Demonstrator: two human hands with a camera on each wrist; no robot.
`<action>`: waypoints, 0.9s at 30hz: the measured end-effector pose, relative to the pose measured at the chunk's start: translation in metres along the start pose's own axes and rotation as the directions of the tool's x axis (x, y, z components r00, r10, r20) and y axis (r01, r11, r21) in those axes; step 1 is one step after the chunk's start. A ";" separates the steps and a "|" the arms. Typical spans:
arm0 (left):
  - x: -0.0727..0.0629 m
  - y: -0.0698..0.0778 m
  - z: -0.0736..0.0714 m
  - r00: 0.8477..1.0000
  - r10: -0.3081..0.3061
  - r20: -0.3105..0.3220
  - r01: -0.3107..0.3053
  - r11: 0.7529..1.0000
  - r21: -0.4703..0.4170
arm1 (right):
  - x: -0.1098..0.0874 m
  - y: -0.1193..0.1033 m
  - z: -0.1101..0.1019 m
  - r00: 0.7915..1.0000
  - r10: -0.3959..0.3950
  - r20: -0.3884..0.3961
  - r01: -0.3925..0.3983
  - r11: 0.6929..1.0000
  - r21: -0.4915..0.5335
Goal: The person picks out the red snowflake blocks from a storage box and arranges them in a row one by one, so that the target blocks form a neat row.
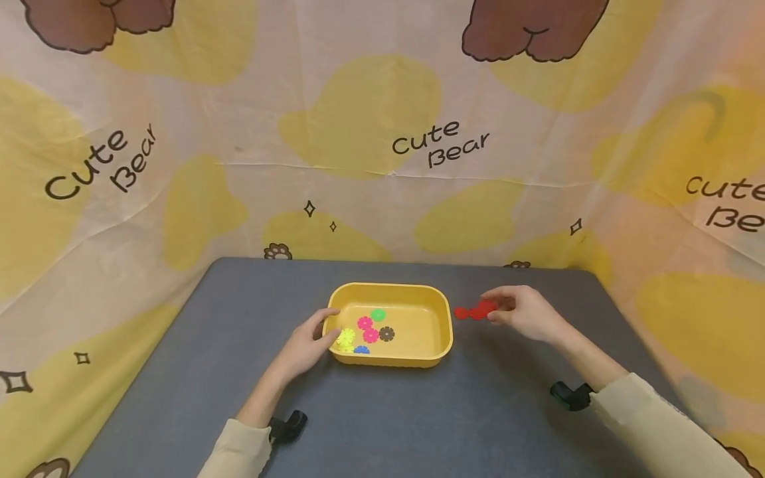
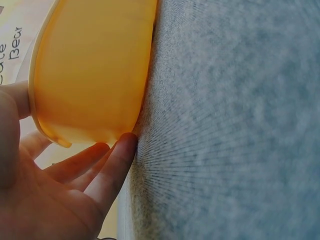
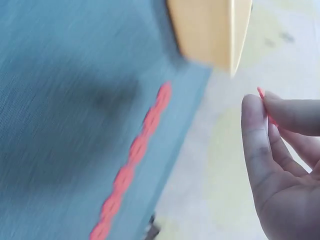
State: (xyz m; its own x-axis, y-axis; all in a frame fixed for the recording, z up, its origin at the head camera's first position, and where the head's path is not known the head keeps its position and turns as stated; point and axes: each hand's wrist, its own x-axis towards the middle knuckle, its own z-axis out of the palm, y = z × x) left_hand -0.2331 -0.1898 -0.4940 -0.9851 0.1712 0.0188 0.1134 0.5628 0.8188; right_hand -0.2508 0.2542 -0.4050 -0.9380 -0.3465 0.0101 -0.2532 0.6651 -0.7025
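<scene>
At its left end, my left hand (image 1: 301,348) holds the yellow plastic tub (image 1: 421,359), thumb at the rim and fingers against the outer wall. Inside the tub lie several small notched plastic discs: a green disc (image 1: 378,315), pink discs (image 1: 370,335), a dark disc (image 1: 386,334), yellow discs (image 1: 345,338) and a blue disc (image 1: 361,349). To the right of the tub, my right hand (image 1: 528,315) pinches a thin red disc (image 3: 260,92) between thumb and fingertips, above the table. A row of red discs (image 3: 138,149) lies below it, partly hidden by the hand in the head view.
The grey-blue table (image 1: 382,418) has its far edge close behind the tub. A printed cloth (image 1: 358,119) hangs around the back and sides. Dark straps with small devices are on both wrists, such as the left device (image 1: 289,427).
</scene>
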 end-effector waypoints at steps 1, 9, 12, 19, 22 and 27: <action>0.000 0.000 0.000 1.000 -0.003 0.000 0.003 1.000 -0.001 | -0.002 0.006 -0.005 1.000 0.008 -0.013 -0.008 1.000 -0.009; 0.000 -0.001 0.000 1.000 -0.002 -0.011 0.002 1.000 0.005 | -0.023 0.048 -0.041 0.987 0.119 -0.112 -0.116 0.993 0.025; 0.000 0.000 0.000 1.000 -0.006 -0.009 0.006 1.000 0.001 | -0.031 0.064 -0.048 0.975 0.168 -0.146 -0.158 0.984 0.080; 0.001 0.000 0.000 1.000 0.002 -0.005 -0.002 1.000 0.001 | -0.045 0.109 -0.056 0.949 0.223 -0.221 -0.181 0.964 0.196; 0.001 0.000 -0.001 1.000 -0.001 0.000 0.001 1.000 -0.006 | -0.047 0.124 -0.055 0.941 0.252 -0.227 -0.211 0.959 0.189; 0.002 0.000 0.000 1.000 -0.006 -0.002 0.006 1.000 -0.011 | -0.051 0.144 -0.053 0.933 0.286 -0.220 -0.255 0.954 0.158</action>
State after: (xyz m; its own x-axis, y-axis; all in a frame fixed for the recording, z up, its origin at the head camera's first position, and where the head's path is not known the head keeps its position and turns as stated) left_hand -0.2347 -0.1894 -0.4940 -0.9860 0.1658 0.0148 0.1058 0.5554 0.8248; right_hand -0.2520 0.4026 -0.4694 -0.9993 0.0129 -0.0347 0.0352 0.6181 -0.7853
